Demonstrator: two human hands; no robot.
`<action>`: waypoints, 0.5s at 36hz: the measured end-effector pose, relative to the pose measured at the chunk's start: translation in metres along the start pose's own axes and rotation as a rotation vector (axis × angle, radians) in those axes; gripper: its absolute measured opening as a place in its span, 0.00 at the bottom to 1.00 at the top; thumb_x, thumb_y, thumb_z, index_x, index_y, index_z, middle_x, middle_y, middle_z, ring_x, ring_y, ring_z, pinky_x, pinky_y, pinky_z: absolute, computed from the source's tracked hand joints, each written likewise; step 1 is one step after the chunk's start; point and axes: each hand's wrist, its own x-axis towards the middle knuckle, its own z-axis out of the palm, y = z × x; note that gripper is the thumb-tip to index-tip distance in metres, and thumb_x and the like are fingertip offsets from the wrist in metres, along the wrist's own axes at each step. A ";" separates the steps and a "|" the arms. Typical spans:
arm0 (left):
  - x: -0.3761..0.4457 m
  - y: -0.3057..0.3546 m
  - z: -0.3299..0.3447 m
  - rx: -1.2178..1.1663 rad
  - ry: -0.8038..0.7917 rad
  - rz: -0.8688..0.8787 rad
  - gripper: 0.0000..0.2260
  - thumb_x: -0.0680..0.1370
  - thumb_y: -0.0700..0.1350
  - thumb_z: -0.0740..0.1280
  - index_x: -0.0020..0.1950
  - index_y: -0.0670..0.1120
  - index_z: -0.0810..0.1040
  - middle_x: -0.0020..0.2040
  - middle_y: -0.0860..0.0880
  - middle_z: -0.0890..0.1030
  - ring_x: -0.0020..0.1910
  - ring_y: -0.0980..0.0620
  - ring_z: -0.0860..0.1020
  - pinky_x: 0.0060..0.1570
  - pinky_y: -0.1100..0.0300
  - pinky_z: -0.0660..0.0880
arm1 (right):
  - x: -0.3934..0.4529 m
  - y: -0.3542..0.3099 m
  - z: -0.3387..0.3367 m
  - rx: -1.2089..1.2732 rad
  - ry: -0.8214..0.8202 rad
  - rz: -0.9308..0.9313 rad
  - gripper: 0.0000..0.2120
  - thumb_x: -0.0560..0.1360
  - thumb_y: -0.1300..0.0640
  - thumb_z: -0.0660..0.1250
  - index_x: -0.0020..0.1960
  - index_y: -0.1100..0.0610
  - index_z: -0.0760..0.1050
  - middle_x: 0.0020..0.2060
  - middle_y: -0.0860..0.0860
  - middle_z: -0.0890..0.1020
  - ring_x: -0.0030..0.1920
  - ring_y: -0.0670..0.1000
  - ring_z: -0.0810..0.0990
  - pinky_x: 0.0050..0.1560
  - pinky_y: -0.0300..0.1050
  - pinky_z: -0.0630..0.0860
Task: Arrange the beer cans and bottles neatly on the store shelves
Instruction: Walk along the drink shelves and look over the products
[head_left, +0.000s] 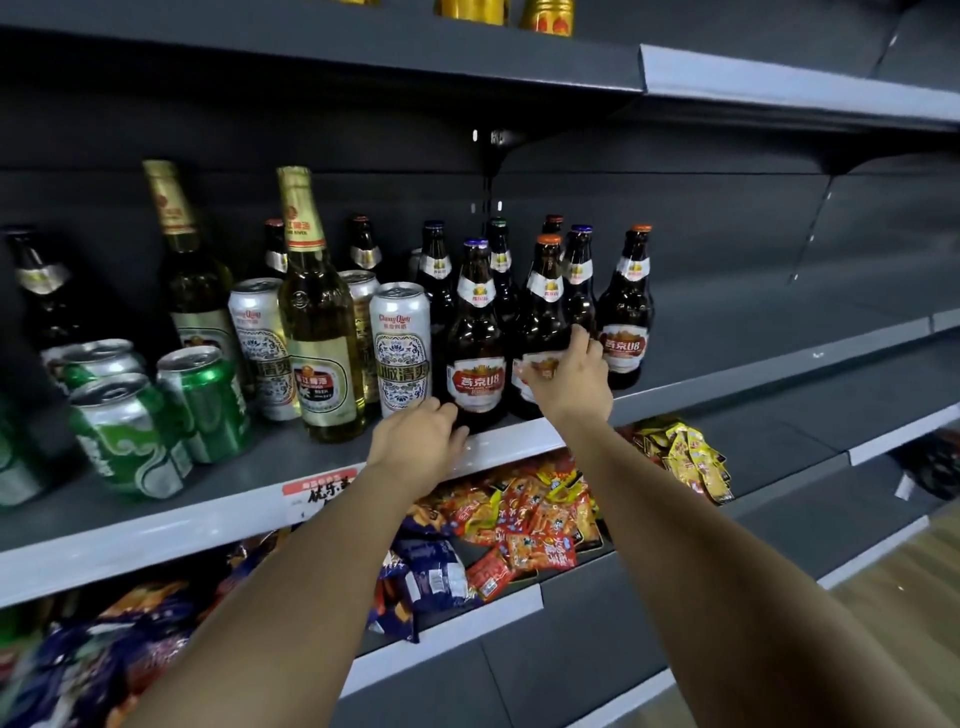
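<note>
Your two forearms fill the foreground, reaching up and in toward the drinks shelf, so start from them. Your right hand wraps the lower body of a brown bottle with an orange cap, fingers curled round the label, presumably so you can slide or turn it without tipping it. Your left hand sits at the foot of the purple-capped brown bottle, fingers bent against its base at the shelf lip; whether it truly grips or only steadies the bottle I cannot tell.

Largest of the stock is the brown bottle group: these two stand at the front edge, a third brown bottle stands just right of your right hand, and more stand behind in a rough cluster, labels mostly facing out. That looks like the tidy part, and your hands seem to be squaring its front row.

Left of it, two tall gold-foil bottles rise among white tall cans, mixed rather than sorted (bottle, can, bottle, can). Further left, green cans lean and crowd near the edge, one apparently tilted against another; I judge these the least orderly and the likeliest to roll.

Below, snack packets lie heaped on the next shelf.
</note>
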 end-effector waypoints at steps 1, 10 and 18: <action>-0.003 -0.001 -0.002 0.008 -0.006 -0.008 0.15 0.82 0.54 0.54 0.60 0.47 0.73 0.56 0.49 0.76 0.59 0.49 0.72 0.51 0.56 0.69 | -0.007 0.003 0.001 -0.034 0.042 -0.024 0.38 0.74 0.42 0.69 0.74 0.58 0.56 0.69 0.57 0.66 0.67 0.59 0.67 0.56 0.55 0.72; -0.048 -0.020 -0.017 0.063 -0.006 -0.150 0.17 0.82 0.54 0.54 0.64 0.47 0.72 0.60 0.48 0.75 0.61 0.47 0.70 0.56 0.53 0.69 | -0.072 0.007 0.029 -0.182 -0.026 -0.371 0.26 0.77 0.43 0.64 0.68 0.59 0.68 0.62 0.56 0.74 0.62 0.58 0.71 0.57 0.51 0.71; -0.132 -0.072 -0.036 0.134 -0.042 -0.362 0.17 0.82 0.53 0.54 0.66 0.47 0.71 0.63 0.47 0.73 0.65 0.47 0.68 0.59 0.54 0.67 | -0.123 -0.061 0.058 -0.188 -0.269 -0.670 0.26 0.79 0.41 0.58 0.71 0.55 0.65 0.66 0.52 0.72 0.67 0.55 0.68 0.66 0.49 0.64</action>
